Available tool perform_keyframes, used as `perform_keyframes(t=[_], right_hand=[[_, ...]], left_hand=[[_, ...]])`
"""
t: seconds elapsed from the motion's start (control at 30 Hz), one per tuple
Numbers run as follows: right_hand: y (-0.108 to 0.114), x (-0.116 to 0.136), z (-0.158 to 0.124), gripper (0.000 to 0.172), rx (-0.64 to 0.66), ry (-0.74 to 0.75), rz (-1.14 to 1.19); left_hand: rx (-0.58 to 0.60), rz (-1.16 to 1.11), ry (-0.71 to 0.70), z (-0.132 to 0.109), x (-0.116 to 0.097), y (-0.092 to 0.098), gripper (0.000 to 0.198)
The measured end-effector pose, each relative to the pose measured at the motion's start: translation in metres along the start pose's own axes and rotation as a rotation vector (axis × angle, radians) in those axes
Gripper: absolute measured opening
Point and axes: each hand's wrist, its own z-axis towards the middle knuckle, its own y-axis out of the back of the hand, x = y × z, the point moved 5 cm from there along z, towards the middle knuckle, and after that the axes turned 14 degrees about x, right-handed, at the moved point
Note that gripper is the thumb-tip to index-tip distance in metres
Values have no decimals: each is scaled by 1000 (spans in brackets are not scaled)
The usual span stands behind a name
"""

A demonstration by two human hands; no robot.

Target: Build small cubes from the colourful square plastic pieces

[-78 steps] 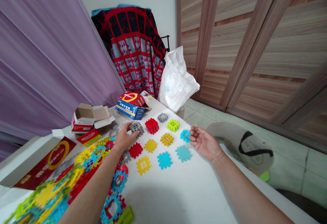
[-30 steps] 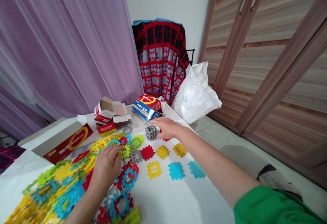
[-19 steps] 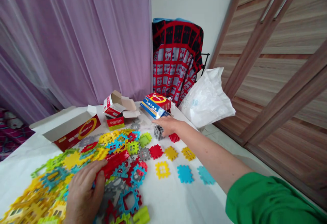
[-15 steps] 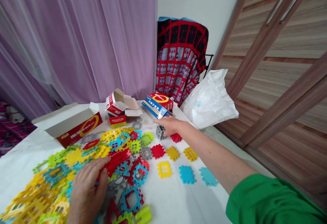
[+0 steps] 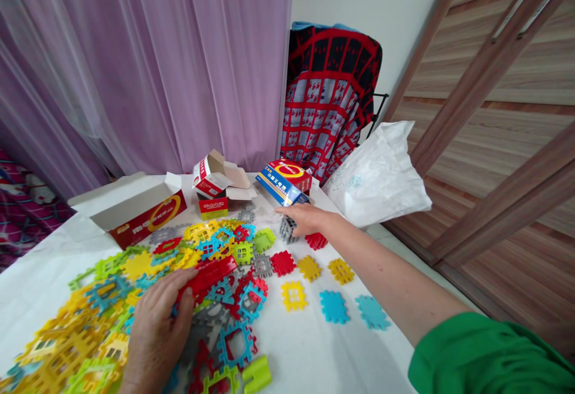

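My left hand (image 5: 157,328) lies low over the heap of plastic building pieces (image 5: 67,352), with its thumb and fingers closed around the near end of a long red piece (image 5: 215,275). Stretched far forward, my right hand (image 5: 305,219) grips a grey interlocking block (image 5: 287,229) on the white tabletop. Its fingers partly cover that block. A red piece (image 5: 315,241) lies just beside the right hand. Yellow square pieces (image 5: 309,268) and blue ones (image 5: 333,307) are spread out nearer to me, left of my right forearm.
An open red-and-white box (image 5: 148,220) stands at the back left. Smaller open cartons (image 5: 213,205) are stacked beside it. Blue and red battery boxes (image 5: 281,187) stand beyond my right hand. A white plastic bag (image 5: 377,178) leans at the table's right edge, near a wooden wardrobe (image 5: 498,142).
The view has shifted slightly, so everything sits a little further right. Both hands keep their places on the red piece and the grey block.
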Motion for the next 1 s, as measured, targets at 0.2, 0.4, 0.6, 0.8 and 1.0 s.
perform_keyframes(t=[0.2,0.4,0.6,0.8,1.0], right_hand=[[-1,3,1,88,29,-13,-19],[-5,1,4,86,61,-41,-87],[-6,0,5,85,44,-19,-93],[-8,1,5,88,76,-39,-75],[-9,0,7,88,55,-24,-70]], left_hand=[[1,32,2,0,-2,2,23],[-41,112,-86,1,-7,4,22],[-46,128,-98,1,-9,6,22],[-43,145,-100,2,-9,6,22],[-36,126,-86,1,-5,4,23]])
